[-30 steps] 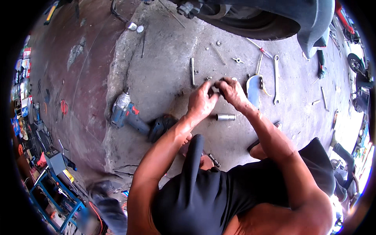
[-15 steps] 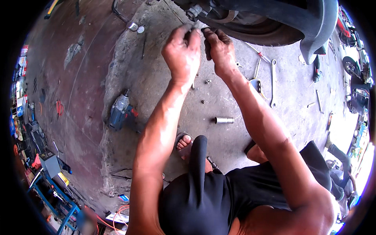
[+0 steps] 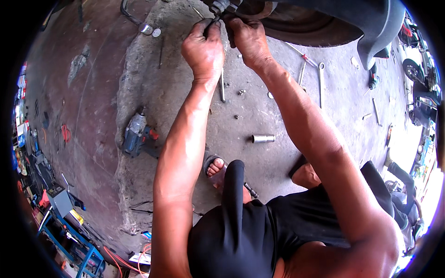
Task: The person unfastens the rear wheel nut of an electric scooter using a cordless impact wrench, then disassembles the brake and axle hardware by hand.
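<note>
Both my arms reach far forward to the underside of a vehicle. My left hand [image 3: 204, 51] is closed, thumb and finger pinched on a small dark piece just under a metal fitting [image 3: 219, 6]. Close beside it, my right hand [image 3: 249, 41] has its fingers curled up near the same fitting; whatever they hold is hidden. A dark round wheel part [image 3: 306, 27] with a rusty tone is right of the fitting, and a dark curved fender panel [image 3: 387, 25] overhangs it.
On the concrete lie a blue-grey impact wrench [image 3: 135, 135], a steel socket [image 3: 263, 138], a combination wrench [image 3: 321, 85], a screwdriver [image 3: 306, 57] and small nuts [image 3: 241, 92]. My feet are near the socket. Blue shelving [image 3: 69, 236] stands at left; another person [image 3: 404, 194] is at right.
Both hands have moved slightly farther forward and left, up against the metal fitting. The view has shifted a little. The tools on the floor lie as before.
</note>
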Tool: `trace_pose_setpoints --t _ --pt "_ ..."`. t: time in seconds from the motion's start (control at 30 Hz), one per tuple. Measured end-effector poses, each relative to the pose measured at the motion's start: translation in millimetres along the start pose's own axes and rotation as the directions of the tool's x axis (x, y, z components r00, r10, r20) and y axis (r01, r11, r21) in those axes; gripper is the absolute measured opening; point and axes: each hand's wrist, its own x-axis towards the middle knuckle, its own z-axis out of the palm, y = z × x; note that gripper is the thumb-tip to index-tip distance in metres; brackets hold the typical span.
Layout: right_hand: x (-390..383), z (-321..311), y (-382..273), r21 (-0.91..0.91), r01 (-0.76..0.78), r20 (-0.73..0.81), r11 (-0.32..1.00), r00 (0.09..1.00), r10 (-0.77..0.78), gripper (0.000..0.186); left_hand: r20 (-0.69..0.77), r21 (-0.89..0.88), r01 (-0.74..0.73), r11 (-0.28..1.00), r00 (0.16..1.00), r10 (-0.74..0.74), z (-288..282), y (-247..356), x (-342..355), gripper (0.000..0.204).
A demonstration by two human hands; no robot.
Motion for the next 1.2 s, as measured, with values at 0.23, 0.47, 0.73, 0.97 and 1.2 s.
trace_pose_setpoints --t 0.23,0.47,0.73,0.97,1.2 --pt "-0.8 -2.1 1.3 -0.007 0.026 -0.019 1.0 0.999 -0.026 0.015 -0.03 -0.012 -0.016 1.0 0.999 0.016 2.3 -3.0 2.1 0.015" --pt "1.6 -3.7 4.9 -0.002 0.043 -0.007 0.999 0.999 -0.043 0.013 0.058 -0.091 0.098 0.991 0.994 -0.093 5.8 -2.6 10.1 0.013" --pt "2.2 -4.5 5.4 -0.028 0.025 -0.023 0.999 0.999 -0.026 0.016 0.147 -0.012 0.128 0.992 0.981 -0.125 -3.7 -1.3 14.2 0.013" --pt "4.3 -4.8 5.6 -0.031 0.062 -0.026 0.998 0.998 -0.062 0.018 0.14 -0.021 0.072 0.997 0.988 -0.068 -3.8 -1.8 16.7 0.015" --pt "4.4 -4.3 9.3 -0.054 0.083 -0.06 0.995 0.994 -0.086 0.018 0.158 0.107 -0.016 0.994 0.987 -0.001 -2.4 3.9 16.8 0.017"
